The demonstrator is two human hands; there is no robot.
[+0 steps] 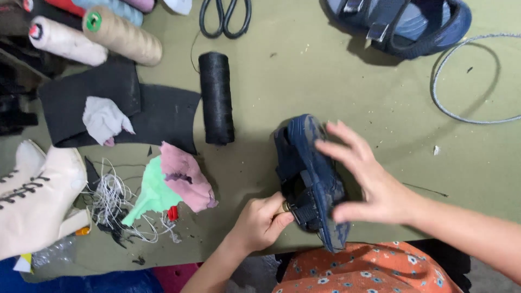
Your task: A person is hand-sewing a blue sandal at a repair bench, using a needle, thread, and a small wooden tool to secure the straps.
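So you've got a dark blue sandal (310, 179) up on its side at the near edge of the olive-green table (336, 92), right in front of your orange flowered top (374, 268). Its long axis runs from the far end, which points away from you and a little left toward the black thread spool (216, 97), down to the near end, which hangs over the table edge and tips a bit to your right. The worn sole edge faces your right hand, the straps face your left.

Your left hand (260, 222) is closed narrow, thumb and fingers pinched on the strap by a small metal buckle low on the sandal. Your right hand (369, 179) is spread wide, fingers fanned, lying flat against the sole side; it's a bit blurred, so I can't tell how firmly it presses.

Around it: the black spool lies just left of the sandal, not touching. Farther left there's a pink cloth scrap (187, 176) on a mint-green one (152, 195), a tangle of white thread (111, 198), black material pieces (146, 108) and a cream lace-up boot (35, 195). The matching second sandal (401, 21) sits well apart at the far right, with black scissors (225, 16) at the far edge and a grey cord (467, 81) looped to the right.
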